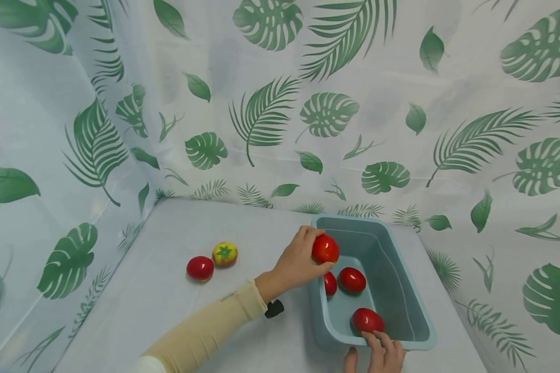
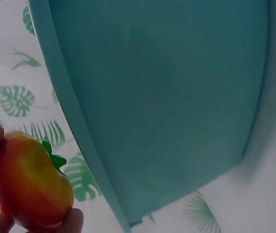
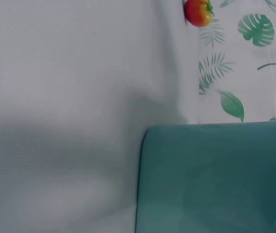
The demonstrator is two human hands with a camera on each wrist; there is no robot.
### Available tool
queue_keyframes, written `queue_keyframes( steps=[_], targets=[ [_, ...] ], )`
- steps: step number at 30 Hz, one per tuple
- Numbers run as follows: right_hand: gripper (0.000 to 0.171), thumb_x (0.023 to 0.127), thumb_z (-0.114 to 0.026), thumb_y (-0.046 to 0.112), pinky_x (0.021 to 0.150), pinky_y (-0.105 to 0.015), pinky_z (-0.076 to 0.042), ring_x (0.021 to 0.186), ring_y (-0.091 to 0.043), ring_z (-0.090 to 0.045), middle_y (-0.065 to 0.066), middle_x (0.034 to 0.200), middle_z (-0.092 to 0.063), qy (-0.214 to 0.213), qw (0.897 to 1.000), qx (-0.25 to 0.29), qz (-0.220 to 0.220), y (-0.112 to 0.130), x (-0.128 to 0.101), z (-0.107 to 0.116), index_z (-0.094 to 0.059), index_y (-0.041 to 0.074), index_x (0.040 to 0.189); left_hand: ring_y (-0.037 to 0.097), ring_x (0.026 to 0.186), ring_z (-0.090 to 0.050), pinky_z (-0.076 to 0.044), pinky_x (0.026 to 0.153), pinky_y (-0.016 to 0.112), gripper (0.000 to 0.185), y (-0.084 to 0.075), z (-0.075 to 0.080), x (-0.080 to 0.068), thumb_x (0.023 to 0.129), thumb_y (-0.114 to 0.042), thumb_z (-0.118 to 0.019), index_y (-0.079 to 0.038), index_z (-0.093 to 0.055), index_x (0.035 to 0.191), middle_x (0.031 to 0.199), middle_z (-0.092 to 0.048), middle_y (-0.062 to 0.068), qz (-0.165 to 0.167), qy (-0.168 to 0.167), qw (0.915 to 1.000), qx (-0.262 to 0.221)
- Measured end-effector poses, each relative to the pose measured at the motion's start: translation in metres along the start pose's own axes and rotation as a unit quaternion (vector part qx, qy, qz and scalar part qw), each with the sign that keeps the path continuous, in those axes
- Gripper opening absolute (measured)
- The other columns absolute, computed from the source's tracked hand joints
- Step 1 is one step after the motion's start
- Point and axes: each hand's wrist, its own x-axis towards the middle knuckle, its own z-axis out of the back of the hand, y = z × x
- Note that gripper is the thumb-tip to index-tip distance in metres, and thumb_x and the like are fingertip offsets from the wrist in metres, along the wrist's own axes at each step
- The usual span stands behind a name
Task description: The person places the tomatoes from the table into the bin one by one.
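My left hand [image 1: 301,259] holds a tomato [image 1: 325,249] between thumb and fingers, over the left rim of a blue-grey plastic bin [image 1: 403,269]. In the left wrist view this tomato [image 2: 31,182] shows red and yellow skin and a green calyx. Inside the bin lie three red tomatoes: one [image 1: 352,280] near the middle, one [image 1: 329,284] partly hidden by the left wall, one [image 1: 367,320] at the near end. My right hand [image 1: 383,356] grips the bin's near rim, fingertips over the edge beside the nearest tomato and thumb outside; the right wrist view does not show it.
Left of the bin, a red tomato [image 1: 199,269] and a yellow-red one [image 1: 225,254], calyx up, sit side by side on the white table [image 1: 135,311]. A small black object [image 1: 274,309] shows under my left wrist. Leaf-printed sheeting [image 1: 270,103] stands behind and beside the table.
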Motion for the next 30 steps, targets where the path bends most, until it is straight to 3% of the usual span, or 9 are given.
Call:
queue_keyframes(
  steps=[11, 25, 30],
  targets=[
    [0.057, 0.06, -0.077, 0.007, 0.078, -0.045, -0.037, 0.105, -0.035, -0.042, -0.017, 0.12, -0.054, 0.017, 1.0, -0.008, -0.015, 0.001, 0.0, 0.001, -0.061, 0.004, 0.114, 0.011, 0.114, -0.05, -0.05, 0.085, 0.017, 0.071, -0.028, -0.021, -0.008, 0.08, -0.035, -0.078, -0.014, -0.043, 0.139, 0.134, -0.045, 0.0, -0.053, 0.067, 0.9963, -0.013],
    [0.053, 0.061, -0.073, 0.008, 0.077, -0.046, -0.035, 0.104, -0.036, -0.041, -0.018, 0.117, -0.055, -0.007, 1.0, 0.011, 0.003, -0.003, 0.001, -0.002, -0.062, 0.002, 0.112, 0.004, 0.108, -0.051, -0.046, 0.077, 0.009, 0.069, -0.036, -0.032, -0.015, 0.083, -0.04, -0.074, -0.016, -0.042, 0.14, 0.133, -0.046, -0.002, -0.061, 0.1, 0.993, -0.016],
    [0.054, 0.06, -0.075, 0.008, 0.077, -0.045, -0.035, 0.103, -0.036, -0.041, -0.018, 0.117, -0.055, -0.004, 1.0, 0.013, 0.008, -0.003, 0.0, -0.001, -0.062, 0.001, 0.113, 0.005, 0.11, -0.052, -0.046, 0.081, 0.01, 0.067, -0.037, -0.033, -0.017, 0.085, -0.041, -0.072, -0.015, -0.043, 0.139, 0.134, -0.049, -0.002, -0.078, 0.1, 0.9919, -0.002]
  ],
)
